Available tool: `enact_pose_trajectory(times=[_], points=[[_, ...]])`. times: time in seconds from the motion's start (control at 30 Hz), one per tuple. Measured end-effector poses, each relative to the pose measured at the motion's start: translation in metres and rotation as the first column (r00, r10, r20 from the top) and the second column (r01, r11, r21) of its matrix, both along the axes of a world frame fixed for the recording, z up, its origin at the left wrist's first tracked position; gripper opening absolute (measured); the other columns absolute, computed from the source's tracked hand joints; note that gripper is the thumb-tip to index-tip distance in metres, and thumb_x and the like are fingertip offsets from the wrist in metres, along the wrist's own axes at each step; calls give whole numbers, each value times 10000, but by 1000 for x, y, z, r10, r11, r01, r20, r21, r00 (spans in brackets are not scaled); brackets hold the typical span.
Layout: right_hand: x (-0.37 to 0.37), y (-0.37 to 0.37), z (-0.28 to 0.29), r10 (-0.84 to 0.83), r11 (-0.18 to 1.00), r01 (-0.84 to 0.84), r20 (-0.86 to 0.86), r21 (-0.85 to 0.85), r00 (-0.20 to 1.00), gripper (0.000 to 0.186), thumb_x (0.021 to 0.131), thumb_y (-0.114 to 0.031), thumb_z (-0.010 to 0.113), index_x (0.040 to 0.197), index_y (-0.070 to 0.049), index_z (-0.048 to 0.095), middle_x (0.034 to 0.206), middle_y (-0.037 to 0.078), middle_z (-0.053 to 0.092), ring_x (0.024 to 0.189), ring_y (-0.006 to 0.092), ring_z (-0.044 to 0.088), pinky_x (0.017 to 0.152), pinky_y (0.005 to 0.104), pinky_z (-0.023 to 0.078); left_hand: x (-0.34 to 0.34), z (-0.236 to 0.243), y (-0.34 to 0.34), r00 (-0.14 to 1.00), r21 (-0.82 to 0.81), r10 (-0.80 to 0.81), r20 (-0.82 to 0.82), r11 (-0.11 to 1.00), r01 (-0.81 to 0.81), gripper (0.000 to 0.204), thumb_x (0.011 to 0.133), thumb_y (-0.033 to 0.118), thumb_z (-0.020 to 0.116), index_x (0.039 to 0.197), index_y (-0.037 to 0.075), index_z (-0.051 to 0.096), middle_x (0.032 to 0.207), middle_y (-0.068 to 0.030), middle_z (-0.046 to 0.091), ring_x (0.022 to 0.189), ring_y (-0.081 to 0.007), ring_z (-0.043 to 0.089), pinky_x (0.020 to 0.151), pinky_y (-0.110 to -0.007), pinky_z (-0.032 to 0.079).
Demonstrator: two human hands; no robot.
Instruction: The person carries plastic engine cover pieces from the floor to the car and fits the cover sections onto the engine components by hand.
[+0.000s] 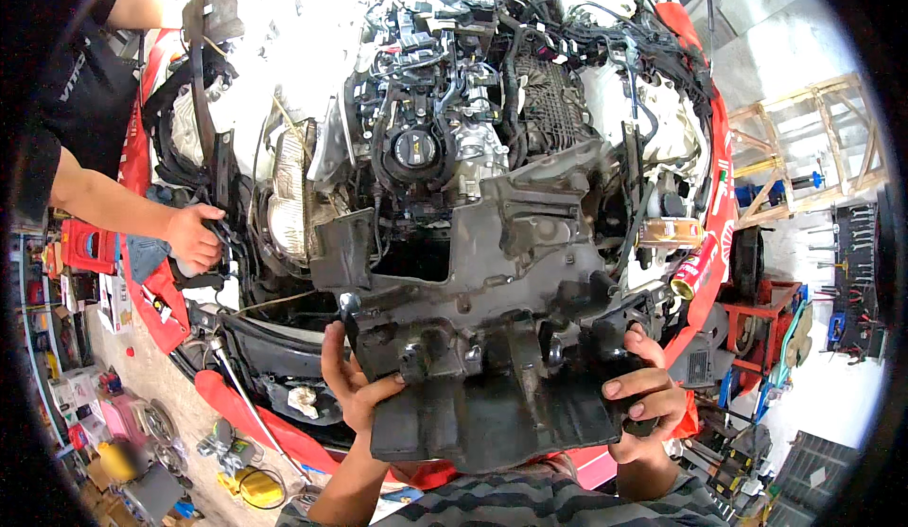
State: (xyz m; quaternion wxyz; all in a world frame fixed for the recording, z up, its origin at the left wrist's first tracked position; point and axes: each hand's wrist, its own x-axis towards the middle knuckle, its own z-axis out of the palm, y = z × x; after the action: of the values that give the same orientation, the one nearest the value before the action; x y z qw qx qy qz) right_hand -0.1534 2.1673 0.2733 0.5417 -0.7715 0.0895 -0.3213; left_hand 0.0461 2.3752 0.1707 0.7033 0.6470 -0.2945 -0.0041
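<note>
A large dark plastic undertray panel (454,314), moulded with ridges and holes, is held up in front of me over the front of an open car engine bay. My left hand (355,380) is closed on its left edge, the thumb up along the side. My right hand (651,390) grips its right edge, with the fingers curled over the face. The panel's upper part lies in front of the lower engine and hides much of the front of the bay. Behind it shows the engine (416,82) with its round black cap (414,147).
A co-worker's hand (196,238) rests on the bay's left side. Red fender covers (714,281) line the car's edges. A red and gold can (688,276) stands at the right. A long metal bar (251,399) leans at the front left. Tools hang on a right-hand board (859,276).
</note>
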Motion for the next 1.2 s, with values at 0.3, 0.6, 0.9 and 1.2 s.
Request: enact_pose_trajectory(times=[0.3,0.6,0.9,1.2], points=[[3,1,-11,-159,987,156,-85,-41,984,657,760,-277,815,1232,-83,401,1068,174,665,1084,390,570,965,519,412,-1,16,4,982,277,-166,92,951,135,341,796,282,786,967,52,601,1381,-252,488,1344,-472,405,1083,-548,330],[20,-12,-66,-83,821,190,-216,538,973,1111,710,-335,879,1495,-6,164,1181,165,613,1186,269,541,1036,406,398,-9,0,-2,825,190,-189,-532,923,334,565,823,369,781,1179,-27,591,1277,-149,550,1195,-246,515,986,-344,407],[77,-37,-104,-258,814,383,-318,436,912,893,812,-67,752,1499,-20,184,1411,153,398,1282,255,449,1083,381,364,38,-7,-53,859,440,36,-511,870,225,496,860,252,748,1218,-39,566,1114,-99,654,1006,-168,584,917,-306,443],[198,-94,-170,-593,763,647,-389,9,705,834,903,-312,661,1480,58,185,1399,287,425,1291,365,446,1094,391,335,93,-51,-142,938,272,208,-278,953,-131,479,891,329,720,1173,-26,566,1023,-119,635,955,-193,565,895,-322,444]])
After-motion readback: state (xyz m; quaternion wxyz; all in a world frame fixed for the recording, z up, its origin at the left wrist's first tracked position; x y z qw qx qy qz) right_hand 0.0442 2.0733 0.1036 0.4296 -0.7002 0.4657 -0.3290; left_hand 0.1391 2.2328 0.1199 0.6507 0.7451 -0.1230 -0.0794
